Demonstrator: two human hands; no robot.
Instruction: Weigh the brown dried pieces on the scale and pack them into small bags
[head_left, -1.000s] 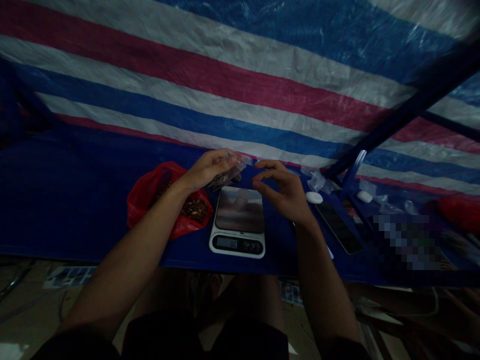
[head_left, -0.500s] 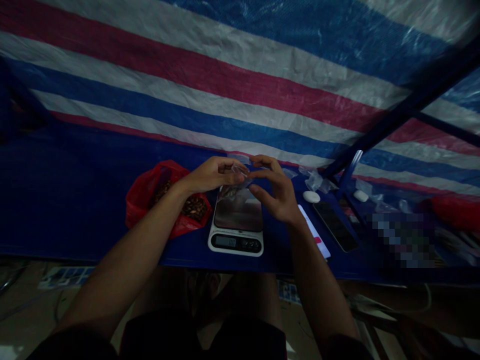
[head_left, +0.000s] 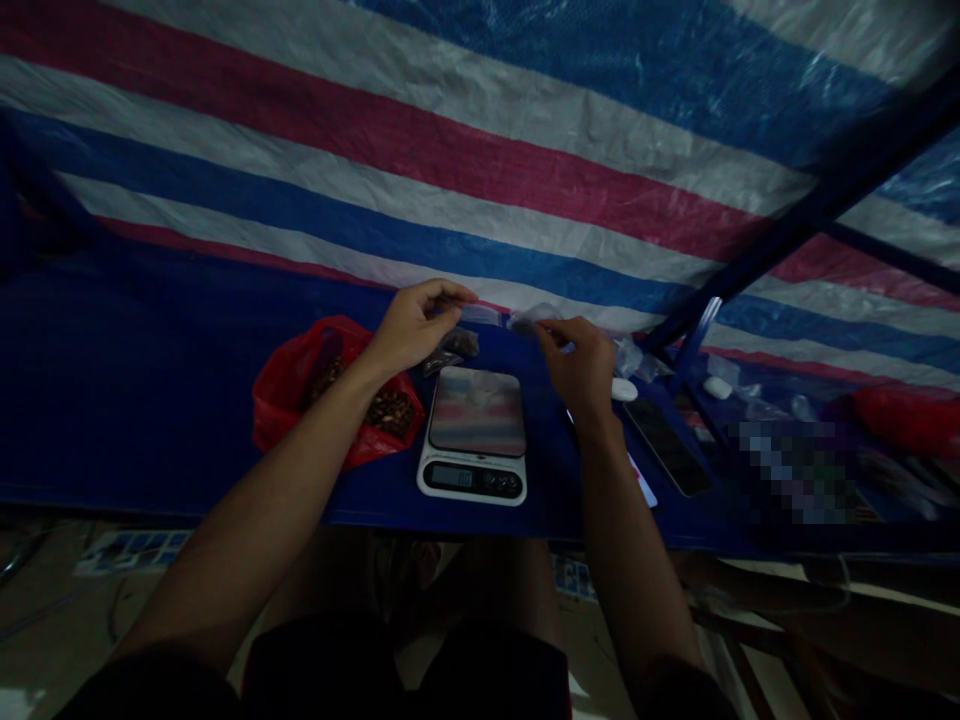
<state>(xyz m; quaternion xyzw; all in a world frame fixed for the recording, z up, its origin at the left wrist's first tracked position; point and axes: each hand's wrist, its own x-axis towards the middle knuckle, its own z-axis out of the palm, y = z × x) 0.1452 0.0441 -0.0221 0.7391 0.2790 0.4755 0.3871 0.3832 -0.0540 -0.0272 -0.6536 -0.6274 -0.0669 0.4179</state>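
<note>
My left hand [head_left: 416,325] is over the back of the blue table, thumb and fingers apart with nothing visible between them. Just below its fingertips, small clear bags with dark contents [head_left: 459,345] lie on the table. Flat clear plastic bags [head_left: 481,316] are beside those fingertips. My right hand [head_left: 581,360] pinches a small clear plastic bag [head_left: 531,316] near the striped sheet. Between my forearms sits a white kitchen scale [head_left: 478,430] with a bare metal plate. On its left stands an open red plastic bag [head_left: 281,400] of brown dried pieces [head_left: 390,412].
Right of the scale are a white-screened phone [head_left: 643,485], partly under my right forearm, a dark phone [head_left: 667,447] and a white rounded case [head_left: 624,389]. A blue metal post [head_left: 694,340] rises there. A striped plastic sheet [head_left: 420,160] hangs behind the table [head_left: 150,400].
My hands, together above the scale with clear plastic between them, have moved apart and back. The scale plate is uncovered. My right hand has moved right and now pinches a clear bag.
</note>
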